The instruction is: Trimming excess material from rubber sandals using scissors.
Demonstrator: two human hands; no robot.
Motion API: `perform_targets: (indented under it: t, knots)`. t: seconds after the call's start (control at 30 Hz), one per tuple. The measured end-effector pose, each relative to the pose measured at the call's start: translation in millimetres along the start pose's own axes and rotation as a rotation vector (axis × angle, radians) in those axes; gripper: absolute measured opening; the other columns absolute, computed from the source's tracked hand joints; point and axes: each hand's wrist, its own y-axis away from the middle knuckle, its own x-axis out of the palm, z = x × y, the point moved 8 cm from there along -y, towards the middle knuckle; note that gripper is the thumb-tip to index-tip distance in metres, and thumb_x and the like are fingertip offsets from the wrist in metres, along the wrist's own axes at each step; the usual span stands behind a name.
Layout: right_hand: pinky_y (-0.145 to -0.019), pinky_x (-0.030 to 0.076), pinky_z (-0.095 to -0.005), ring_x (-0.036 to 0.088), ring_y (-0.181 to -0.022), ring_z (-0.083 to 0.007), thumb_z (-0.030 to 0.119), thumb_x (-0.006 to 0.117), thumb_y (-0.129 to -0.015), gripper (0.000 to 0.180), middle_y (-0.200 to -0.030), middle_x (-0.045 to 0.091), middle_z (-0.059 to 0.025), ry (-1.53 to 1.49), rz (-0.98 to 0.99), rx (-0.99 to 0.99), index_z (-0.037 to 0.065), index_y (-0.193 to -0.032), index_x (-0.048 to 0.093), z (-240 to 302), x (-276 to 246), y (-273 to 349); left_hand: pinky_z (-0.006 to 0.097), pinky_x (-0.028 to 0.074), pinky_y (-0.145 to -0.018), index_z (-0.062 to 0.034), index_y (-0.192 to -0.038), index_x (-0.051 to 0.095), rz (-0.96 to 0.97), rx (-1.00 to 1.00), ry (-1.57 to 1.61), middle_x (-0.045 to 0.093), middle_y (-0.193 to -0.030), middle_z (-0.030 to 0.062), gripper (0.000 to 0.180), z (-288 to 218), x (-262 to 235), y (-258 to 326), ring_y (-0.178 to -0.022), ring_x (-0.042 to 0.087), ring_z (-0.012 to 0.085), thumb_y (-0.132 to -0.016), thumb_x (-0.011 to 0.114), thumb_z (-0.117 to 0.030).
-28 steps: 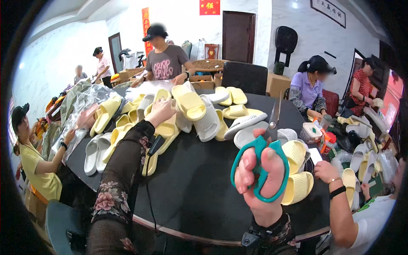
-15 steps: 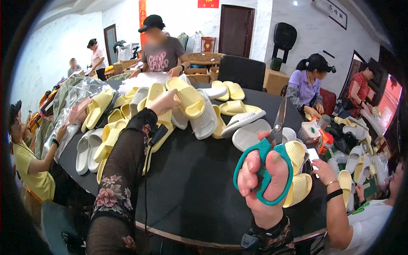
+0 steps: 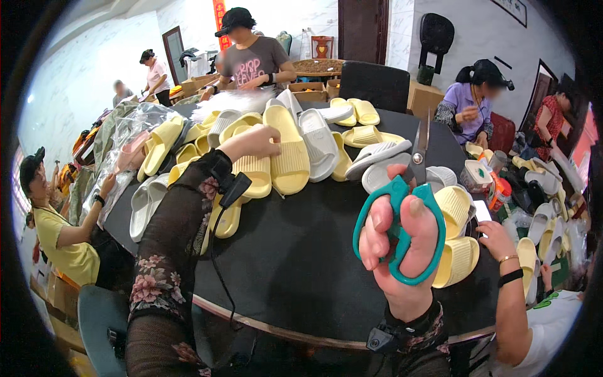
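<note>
My left hand [image 3: 254,142] reaches over the slipper pile, its fingers closed on the edge of a yellow slipper [image 3: 290,164] that points toward me. Another yellow slipper [image 3: 254,176] lies just below that hand. My right hand [image 3: 408,257] is raised above the near right of the table, its fingers through the teal handles of a pair of scissors [image 3: 419,160]. The blades point up and away, apart from the slippers. A grey slipper [image 3: 318,144] rests just right of the held one.
Yellow and grey slippers spread across the far side of the black table [image 3: 282,251]. Clear plastic bags [image 3: 119,135] lie at left. Two yellow slippers [image 3: 455,261] sit beside my right hand. A co-worker's hand [image 3: 496,239] is at the right edge; other people work around the table.
The yellow slipper in my left hand has turned from tilted to nearly lengthwise, showing more of its strap and footbed. The scissors stay in my right hand. The whole view has shifted a little.
</note>
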Motion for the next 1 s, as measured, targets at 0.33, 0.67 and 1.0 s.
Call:
perform_targets:
  t: [0.33, 0.67, 1.0]
  knots:
    - [-0.039, 0.041, -0.0241, 0.048, -0.049, -0.0105, 0.024, 0.056, -0.088, 0.040, -0.071, 0.052, -0.0059, 0.131, 0.091, 0.121, 0.001, -0.118, 0.043, -16.9, 17.0, 8.8, 0.037, 0.048, -0.066, 0.0007, -0.089, 0.062, -0.680, -0.016, 0.014, 0.063, -0.074, 0.0183, 0.029, -32.6, -75.0, 113.5, -0.071, 0.063, 0.0276, -0.078, 0.063, -0.026]
    - [-0.046, 0.043, -0.0170, 0.053, -0.057, -0.0042, 0.016, 0.063, -0.086, 0.039, -0.077, 0.057, -0.0036, 0.333, 0.262, 0.245, 0.003, -0.120, 0.047, -75.8, 23.0, 10.1, 0.021, 0.043, -0.060, 0.0050, -0.101, 0.058, -0.743, -0.131, 0.635, 0.064, -0.077, 0.0043, 0.018, -40.1, -43.2, 230.2, -0.069, 0.056, 0.0056, -0.088, 0.056, -0.007]
    - [-0.061, 0.045, -0.0249, 0.054, -0.067, -0.0086, 0.013, 0.067, -0.082, 0.046, -0.081, 0.059, -0.0085, 0.607, 0.410, 0.203, -0.005, -0.120, 0.048, -110.7, 20.7, 11.9, 0.027, 0.051, -0.076, 0.0051, -0.114, 0.049, -0.782, -0.066, 1.521, 0.062, -0.102, 0.0137, 0.023, -56.4, 30.1, 308.2, -0.089, 0.062, 0.0172, -0.096, 0.047, -0.008]
